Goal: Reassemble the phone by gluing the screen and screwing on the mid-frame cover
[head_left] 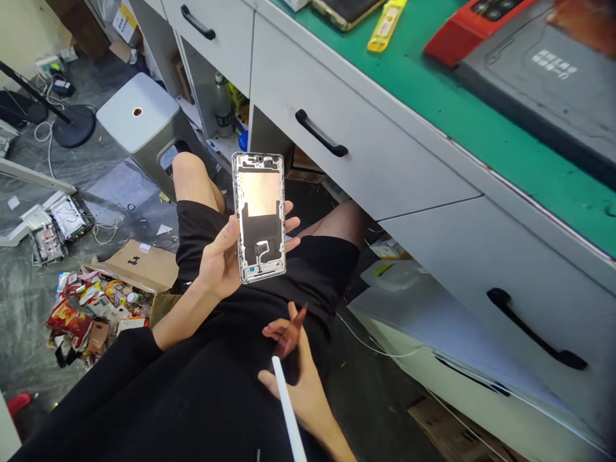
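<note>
My left hand (pixel 226 256) holds a bare phone frame (pixel 258 215) upright over my lap, its inner side facing me, with a copper sheet at the top and black parts below. The thumb lies along the frame's left edge and the fingers show behind its right side. Lower down, my right hand (pixel 301 378) grips a brush (pixel 289 359) with a white handle and a dark reddish tip that points up toward the frame. A gap remains between the brush tip and the frame.
A workbench with a green top (pixel 452 115) and grey drawers (pixel 366 160) runs along the right. A grey stool (pixel 139 115) stands on the floor at the left. A box of rubbish (pixel 96 308) and loose parts (pixel 52 224) lie on the floor.
</note>
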`<move>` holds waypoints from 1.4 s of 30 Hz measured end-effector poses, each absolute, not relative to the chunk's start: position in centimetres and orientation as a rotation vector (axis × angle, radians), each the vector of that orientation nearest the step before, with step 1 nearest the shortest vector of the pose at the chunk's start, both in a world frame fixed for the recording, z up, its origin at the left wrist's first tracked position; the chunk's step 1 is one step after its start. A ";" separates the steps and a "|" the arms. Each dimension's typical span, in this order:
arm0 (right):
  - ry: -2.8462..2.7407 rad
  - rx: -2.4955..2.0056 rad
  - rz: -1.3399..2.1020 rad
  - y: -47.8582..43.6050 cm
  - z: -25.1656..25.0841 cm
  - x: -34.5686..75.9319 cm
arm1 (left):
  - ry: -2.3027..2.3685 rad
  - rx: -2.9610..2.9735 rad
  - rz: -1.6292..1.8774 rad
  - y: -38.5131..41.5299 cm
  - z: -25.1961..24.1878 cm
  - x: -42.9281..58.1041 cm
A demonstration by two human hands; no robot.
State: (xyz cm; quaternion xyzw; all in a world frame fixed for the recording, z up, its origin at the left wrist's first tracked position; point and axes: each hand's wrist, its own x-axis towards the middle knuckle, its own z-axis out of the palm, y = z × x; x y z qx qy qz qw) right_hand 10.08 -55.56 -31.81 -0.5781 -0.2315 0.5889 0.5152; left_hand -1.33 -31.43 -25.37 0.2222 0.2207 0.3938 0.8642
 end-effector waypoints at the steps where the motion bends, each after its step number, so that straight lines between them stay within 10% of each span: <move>1: -0.567 -1.411 1.398 -55.6 -31.7 10.3 | 0.463 0.465 0.827 -31.5 -25.4 -1.3; 11: -0.654 -1.294 0.834 -46.4 -26.4 14.9 | 0.458 0.480 0.854 -32.3 -25.4 -1.1; 42: -0.945 -1.485 0.556 -41.3 -23.6 12.1 | 0.524 0.660 1.056 -34.6 -24.4 0.0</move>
